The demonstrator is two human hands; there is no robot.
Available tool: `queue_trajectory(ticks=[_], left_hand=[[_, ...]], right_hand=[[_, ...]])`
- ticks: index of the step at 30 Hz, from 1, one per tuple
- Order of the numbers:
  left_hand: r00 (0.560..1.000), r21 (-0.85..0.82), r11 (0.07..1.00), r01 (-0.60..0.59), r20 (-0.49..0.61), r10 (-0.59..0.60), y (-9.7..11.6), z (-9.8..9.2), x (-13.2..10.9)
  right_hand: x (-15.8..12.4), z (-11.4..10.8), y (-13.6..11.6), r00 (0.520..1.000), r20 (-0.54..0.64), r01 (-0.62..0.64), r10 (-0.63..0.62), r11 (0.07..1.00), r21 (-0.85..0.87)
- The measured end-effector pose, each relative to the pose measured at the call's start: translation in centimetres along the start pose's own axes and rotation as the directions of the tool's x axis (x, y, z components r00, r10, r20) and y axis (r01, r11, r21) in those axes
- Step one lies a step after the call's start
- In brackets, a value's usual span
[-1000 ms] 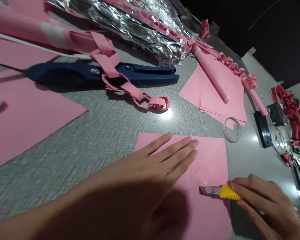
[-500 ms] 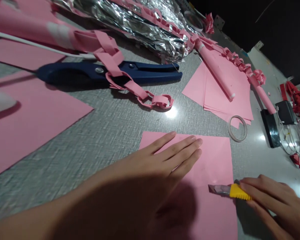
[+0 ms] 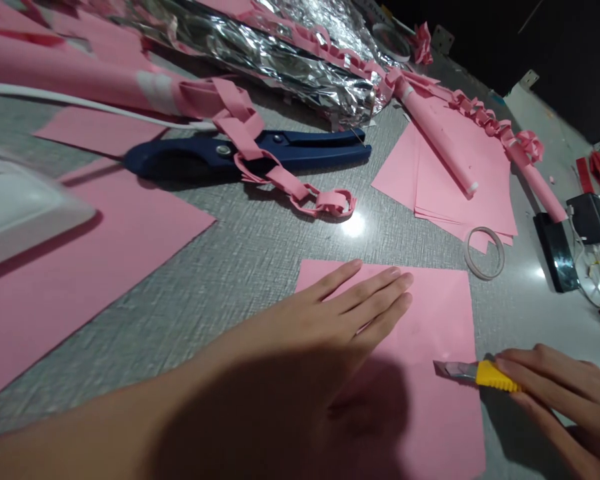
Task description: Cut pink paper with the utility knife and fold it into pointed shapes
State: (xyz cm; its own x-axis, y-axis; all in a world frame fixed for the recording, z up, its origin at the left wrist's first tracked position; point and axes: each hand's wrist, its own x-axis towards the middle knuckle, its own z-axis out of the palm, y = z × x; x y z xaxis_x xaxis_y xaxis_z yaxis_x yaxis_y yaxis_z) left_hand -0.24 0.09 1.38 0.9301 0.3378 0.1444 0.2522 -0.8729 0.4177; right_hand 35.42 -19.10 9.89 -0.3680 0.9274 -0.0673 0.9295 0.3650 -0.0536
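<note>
One pink sheet (image 3: pixel 445 307) on the worktop (image 3: pixel 260 267) serves as landmark. Left of it: one white object (image 3: pixel 25 207) on larger pink paper (image 3: pixel 130 247). Beyond-left: one blue tool (image 3: pixel 315 157), crossed by one paper chain (image 3: pixel 286 179). On it: left hand (image 3: pixel 340 313), flat, grasping nothing, hiding part. Far beyond: partial lettering "ERNAL" (image 3: pixel 380 12). Beyond-right: stacked paper (image 3: pixel 460 167), uncounted; one ring (image 3: pixel 484 277) near its corner. Right edge: right hand (image 3: pixel 555 390) clenched on one yellow cutter (image 3: pixel 495 377), blade over it; contact unclear.

Yellow cutter (image 3: pixel 487 375) nearer right edge of pink sheet (image 3: pixel 443 320), white object (image 3: pixel 25 210) more in view
</note>
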Motion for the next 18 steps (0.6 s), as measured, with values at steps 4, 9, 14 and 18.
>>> queue_trajectory(ticks=[4, 9, 14, 18], left_hand=[[1.000, -0.048, 0.999, 0.019, 0.000, -0.019, 0.1, 0.2, 0.1], [0.999, -0.029, 0.999, 0.024, -0.047, -0.025, 0.4, 0.7, -0.1], [0.996, -0.027, 0.998, 0.053, -0.066, -0.055, 0.7, 0.8, -0.2], [0.997, -0.033, 0.998, 0.053, -0.058, -0.055, 0.7, 0.6, -0.3]], right_hand=[[-0.1, -0.1, 0.3, 1.000, -0.015, 0.002, -0.002, 1.000, 0.007], [1.0, -0.5, 0.1, 0.999, -0.040, 0.031, -0.030, 0.999, 0.012], [1.7, -0.9, 0.1, 0.998, -0.059, 0.041, -0.039, 0.999, 0.033], [1.4, -0.8, 0.2, 0.997, -0.070, 0.030, -0.027, 0.999, 0.044]])
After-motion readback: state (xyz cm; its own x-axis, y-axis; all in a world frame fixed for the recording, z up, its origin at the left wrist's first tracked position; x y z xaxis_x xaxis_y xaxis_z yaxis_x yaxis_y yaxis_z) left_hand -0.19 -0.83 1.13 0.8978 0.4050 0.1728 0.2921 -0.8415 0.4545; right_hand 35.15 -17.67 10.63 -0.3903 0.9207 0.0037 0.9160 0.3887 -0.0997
